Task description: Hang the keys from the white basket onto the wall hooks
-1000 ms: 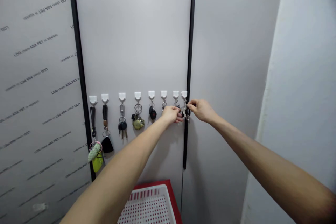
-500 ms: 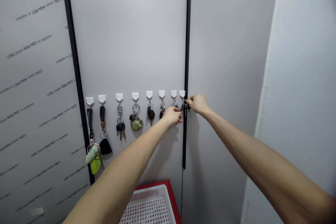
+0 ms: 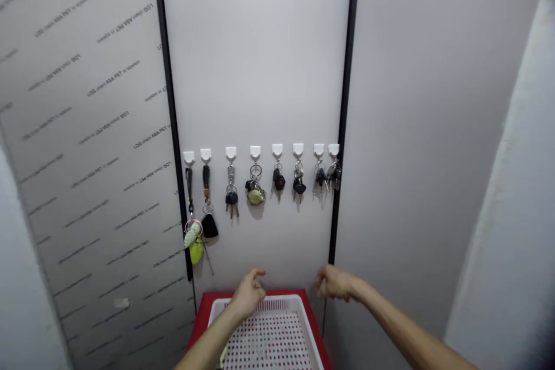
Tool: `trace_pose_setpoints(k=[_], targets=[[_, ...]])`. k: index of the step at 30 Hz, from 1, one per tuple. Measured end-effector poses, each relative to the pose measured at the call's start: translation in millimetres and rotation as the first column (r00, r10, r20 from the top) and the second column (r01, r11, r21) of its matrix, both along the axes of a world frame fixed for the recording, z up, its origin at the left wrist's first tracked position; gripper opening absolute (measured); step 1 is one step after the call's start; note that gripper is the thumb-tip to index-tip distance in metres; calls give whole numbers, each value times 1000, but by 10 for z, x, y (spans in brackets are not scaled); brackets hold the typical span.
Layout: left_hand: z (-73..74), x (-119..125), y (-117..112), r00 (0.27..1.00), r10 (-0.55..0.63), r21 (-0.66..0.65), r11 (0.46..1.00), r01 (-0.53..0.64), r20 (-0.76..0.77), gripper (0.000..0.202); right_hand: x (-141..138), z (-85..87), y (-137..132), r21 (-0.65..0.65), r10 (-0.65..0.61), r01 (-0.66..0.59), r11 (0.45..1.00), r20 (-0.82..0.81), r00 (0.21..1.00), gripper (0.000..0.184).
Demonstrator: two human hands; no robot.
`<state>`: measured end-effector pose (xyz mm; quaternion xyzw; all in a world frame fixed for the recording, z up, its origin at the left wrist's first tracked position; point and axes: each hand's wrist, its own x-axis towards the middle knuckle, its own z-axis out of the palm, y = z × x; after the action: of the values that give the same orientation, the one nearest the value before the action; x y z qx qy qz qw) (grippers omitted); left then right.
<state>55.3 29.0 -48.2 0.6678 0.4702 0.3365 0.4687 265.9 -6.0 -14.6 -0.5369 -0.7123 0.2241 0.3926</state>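
My left hand (image 3: 250, 293) is over the back left part of a white perforated plastic basket (image 3: 310, 332), its index finger stretched out and nothing in it. To the right of the basket, in front of the panel, is my right hand (image 3: 336, 283), slightly blurred, with loosely bent fingers and no object visible in it. Above both hands, key bunches hang from a row of white hooks. The rightmost bunch of keys (image 3: 334, 173) hangs from its hook (image 3: 333, 150) beside the black handle strip. Neither hand touches any keys.
The basket stands on a red surface (image 3: 199, 324) against the pale cabinet panel (image 3: 260, 69). Black vertical strips (image 3: 347, 69) edge the panel. Leftmost hangs a strap with a yellow-green tag (image 3: 196, 251); a keyring with a greenish-gold charm (image 3: 256, 196) hangs near the middle.
Both hands have let go of the rightmost keys and moved down to basket height. Those keys now hang on the hook. The view has shifted, showing more of the basket.
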Motion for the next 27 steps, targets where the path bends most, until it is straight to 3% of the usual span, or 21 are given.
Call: trace_pose_setpoints(k=[2, 4, 6, 8, 11, 14, 19, 27], targets=[[26, -202, -33, 998, -9, 22, 1000, 7, 59, 56, -271, -42, -20, -135, 112, -109, 985, 12, 994, 27], [330, -340, -104, 982, -45, 103, 994, 26, 182, 65, -567, 191, -29, -148, 199, -203, 968, -39, 979, 49], [782, -426, -212, 941, -100, 230, 973, 24, 323, 70, -844, 588, -65, -28, 271, -280, 960, -168, 948, 63], [1217, -478, -337, 891, -176, 347, 937, 21, 419, 72, -1063, 987, -145, 165, 303, -265, 950, -281, 911, 71], [1622, -527, -490, 837, -254, 451, 893, 10, 484, 73, -1252, 1342, -281, 383, 349, -200, 902, -371, 860, 73], [1739, -548, -553, 807, -300, 507, 862, 1, 508, 72, -1315, 1376, -330, 419, 373, -204, 885, -374, 849, 71], [1759, -534, -544, 819, -291, 527, 850, -16, 495, 70, -1308, 1306, -278, 384, 344, -198, 902, -362, 867, 69], [1776, -475, -577, 841, -277, 531, 847, -16, 466, 69, -1332, 1434, -321, 416, 369, -202, 887, -373, 851, 69]])
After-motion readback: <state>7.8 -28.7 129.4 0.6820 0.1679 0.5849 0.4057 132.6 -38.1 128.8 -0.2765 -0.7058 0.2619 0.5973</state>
